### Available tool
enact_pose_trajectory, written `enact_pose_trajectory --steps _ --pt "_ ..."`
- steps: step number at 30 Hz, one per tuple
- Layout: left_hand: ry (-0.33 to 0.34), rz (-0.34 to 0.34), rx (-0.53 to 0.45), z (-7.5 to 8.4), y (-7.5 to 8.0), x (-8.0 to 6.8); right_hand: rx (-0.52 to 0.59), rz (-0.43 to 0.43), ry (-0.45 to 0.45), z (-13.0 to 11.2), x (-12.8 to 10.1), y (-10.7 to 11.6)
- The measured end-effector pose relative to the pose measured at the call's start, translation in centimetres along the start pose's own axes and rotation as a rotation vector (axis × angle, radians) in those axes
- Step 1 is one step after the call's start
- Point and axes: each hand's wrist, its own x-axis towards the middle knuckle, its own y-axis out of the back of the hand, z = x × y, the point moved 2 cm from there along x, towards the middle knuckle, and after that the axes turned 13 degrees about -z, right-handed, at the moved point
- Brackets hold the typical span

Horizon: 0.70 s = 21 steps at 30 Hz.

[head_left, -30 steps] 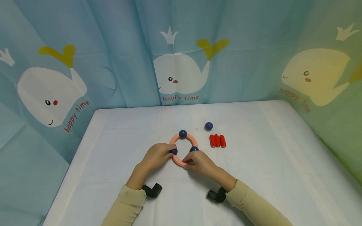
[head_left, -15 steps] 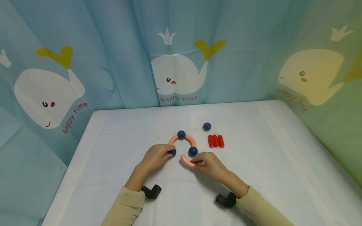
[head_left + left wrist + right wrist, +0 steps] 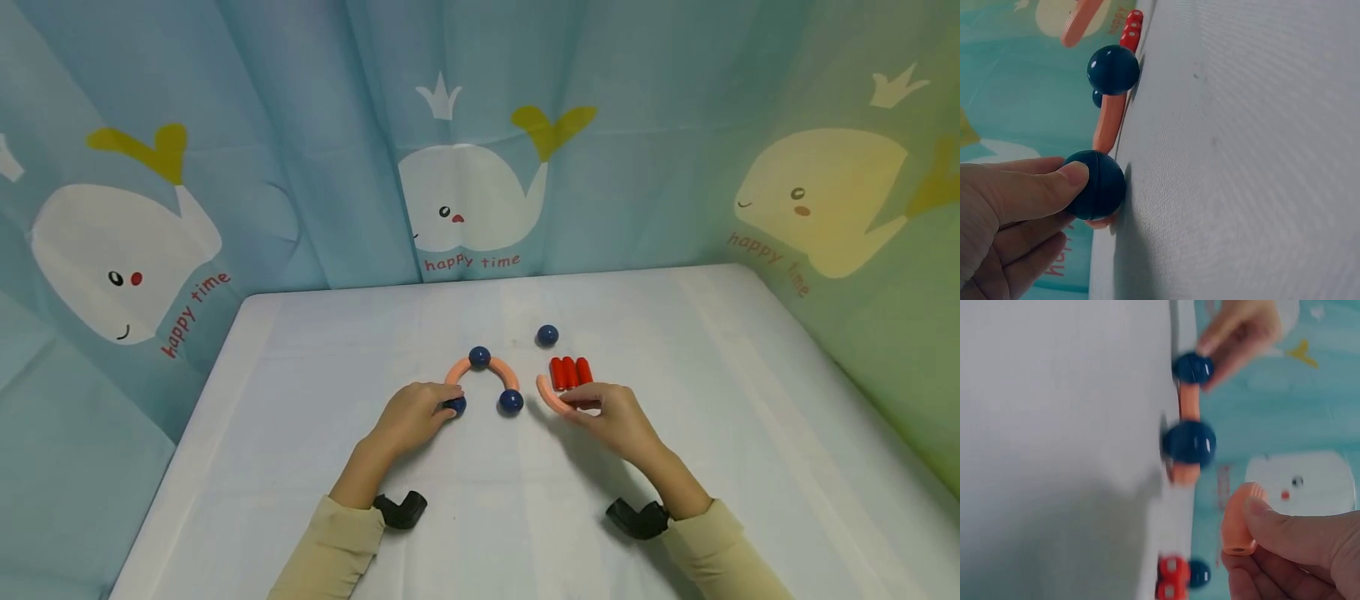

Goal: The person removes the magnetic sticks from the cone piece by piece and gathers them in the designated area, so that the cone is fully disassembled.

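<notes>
On the white table lies an arch of two curved orange rods [image 3: 506, 372] joined by a blue ball [image 3: 480, 357] at its top. A second blue ball [image 3: 512, 402] sits on its right end. My left hand [image 3: 411, 417] pinches the blue ball [image 3: 1102, 187] at the left end between thumb and fingers. My right hand [image 3: 622, 421] pinches a separate curved orange rod [image 3: 551, 395], raised off the table to the right of the arch. The end of this rod facing the right wrist camera has a small dark hole.
Three short red rods [image 3: 568, 372] lie side by side just beyond my right hand, partly covered by it. A loose blue ball [image 3: 547, 336] rests behind them. A whale-print curtain [image 3: 337, 167] hangs beyond the table's back edge.
My right hand has pulled the curved orange rod away from the lower part of the ring and carried it right, toward the red rods. My left hand stays on its ball.
</notes>
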Motion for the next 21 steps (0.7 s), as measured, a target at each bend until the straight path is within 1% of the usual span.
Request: enact_pose_trajectory --steps 2,5,10,16,21 --pt "0.008 -0.004 0.005 0.0 -0.1 0.1 0.004 0.030 -0.042 0.7 -0.3 0.7" --pt "0.020 -0.014 -0.003 0.0 -0.1 0.1 0.014 0.052 -0.116 1.7 -0.6 1.6" --pt "0.025 -0.020 -0.022 0.1 0.0 0.0 0.013 0.091 -0.223 3.4 -0.9 2.4" --pt "0.025 -0.021 -0.032 0.1 0.1 -0.1 0.016 0.107 -0.287 4.7 -1.0 2.9" --pt "0.026 -0.019 -0.031 0.1 0.0 -0.1 0.010 0.143 -0.337 5.6 -1.1 3.4"
